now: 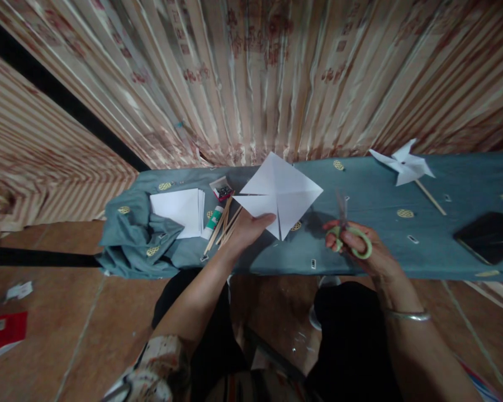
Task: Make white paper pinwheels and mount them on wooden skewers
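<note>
Head-worn view, facing forward, angled down

Bare forearms (212, 279) reach past the knees (343, 304). Beyond the gap between the knees, the left hand (248, 227) pinches (thumb (265, 221) on top); beyond the right knee, the right hand (359, 244) curls its fingers (330, 239) inward.

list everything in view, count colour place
cut paper: 1, white, centre
scissors: 1, green handles, right
pinwheel: 1, white, right
flat object: 1, black, right
paper stack: 1, white, left
small box: 1, red, left
tube: 1, white and green, left
wooden sticks: several, tan, left
cloth: 1, teal, underneath
curtains: uncounted, beige, behind
bars: 2, black, left
floor: 1, brown, below
floor item: 1, red, lower left
bracelet: 1, silver, lower right
left hand: 1, bare, holding paper
right hand: 1, bare, holding scissors
</note>
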Tool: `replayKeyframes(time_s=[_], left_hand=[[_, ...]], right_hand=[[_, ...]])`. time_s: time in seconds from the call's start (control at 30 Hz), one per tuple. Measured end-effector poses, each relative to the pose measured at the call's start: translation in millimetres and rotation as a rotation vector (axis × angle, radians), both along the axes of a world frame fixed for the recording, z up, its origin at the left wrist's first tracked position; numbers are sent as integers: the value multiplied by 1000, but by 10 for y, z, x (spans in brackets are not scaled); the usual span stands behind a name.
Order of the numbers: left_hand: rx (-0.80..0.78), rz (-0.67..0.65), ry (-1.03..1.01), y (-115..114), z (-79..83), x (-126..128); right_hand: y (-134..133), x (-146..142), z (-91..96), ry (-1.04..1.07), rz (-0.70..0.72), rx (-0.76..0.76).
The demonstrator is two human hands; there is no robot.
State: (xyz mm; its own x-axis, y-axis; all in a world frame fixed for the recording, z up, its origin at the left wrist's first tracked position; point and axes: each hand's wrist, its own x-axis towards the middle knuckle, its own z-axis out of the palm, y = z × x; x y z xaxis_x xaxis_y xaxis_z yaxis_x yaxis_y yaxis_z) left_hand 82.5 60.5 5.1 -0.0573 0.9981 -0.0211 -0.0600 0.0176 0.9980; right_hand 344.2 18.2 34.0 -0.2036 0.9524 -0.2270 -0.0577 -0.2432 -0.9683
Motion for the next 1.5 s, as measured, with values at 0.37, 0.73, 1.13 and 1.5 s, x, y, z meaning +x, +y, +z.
replayKeyframes(time_s=[0.37, 0.73, 1.13, 1.5], left_hand=[[-208, -266, 157, -153, 187, 77], [-313, -323, 125, -180, 274, 89], [-241, -286, -433, -218, 277, 294], [-165, -13, -316, -255, 118, 475]], right_hand=[[204, 42, -162, -81, -362, 82], [140, -151, -88, 98, -291, -130], [206, -392, -231, 236, -510, -70], [137, -657, -311, 124, -432, 36]])
